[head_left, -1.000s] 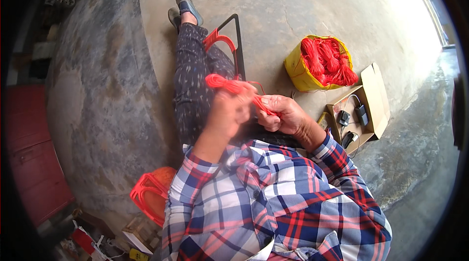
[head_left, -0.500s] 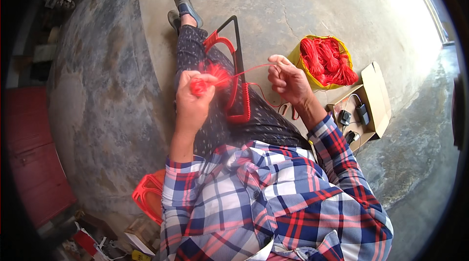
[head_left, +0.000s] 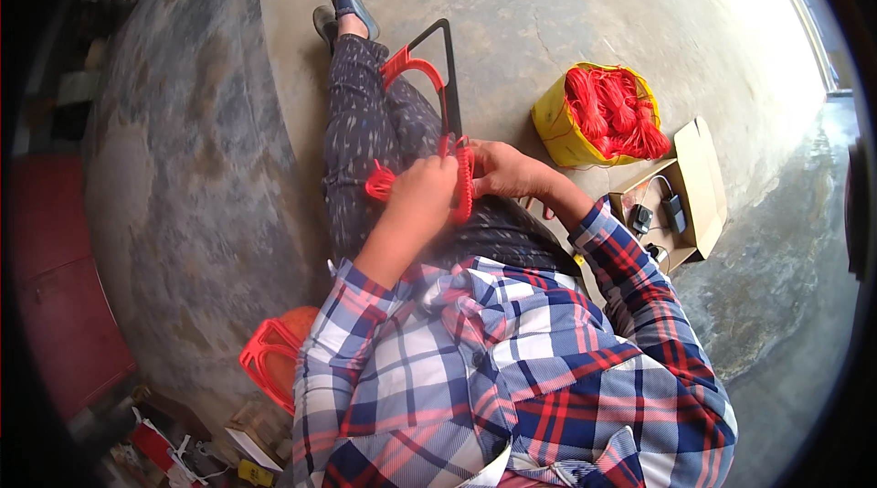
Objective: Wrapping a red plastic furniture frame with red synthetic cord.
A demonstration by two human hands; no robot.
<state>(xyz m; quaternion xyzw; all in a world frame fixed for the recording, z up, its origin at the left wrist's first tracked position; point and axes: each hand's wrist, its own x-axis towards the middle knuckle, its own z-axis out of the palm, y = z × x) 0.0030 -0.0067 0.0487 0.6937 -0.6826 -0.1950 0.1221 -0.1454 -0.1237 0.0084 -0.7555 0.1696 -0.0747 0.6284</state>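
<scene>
A black and red frame (head_left: 451, 77) rests across my thighs, with red cord coiled tightly round its near right bar. My left hand (head_left: 422, 191) is closed round a bundle of red cord (head_left: 380, 182), whose loose end sticks out to the left, and it presses up against the wrapped bar. On the bar's other side, my right hand (head_left: 504, 169) is closed with its fingertips at the wrapped cord (head_left: 466, 185). The cord between the two hands is mostly hidden by the fingers.
A yellow bucket (head_left: 551, 127) of red cord bundles stands to the right. Beside it lies an open cardboard box (head_left: 708, 182) with black adapters and cables. Scissor handles (head_left: 546, 210) show by my right thigh. An orange-red plastic seat (head_left: 265, 369) is at my left hip.
My left hand has moved right with the cord bundle, up to the frame's bar. My right hand has moved left and down to the same bar, and the stretched cord is drawn in.
</scene>
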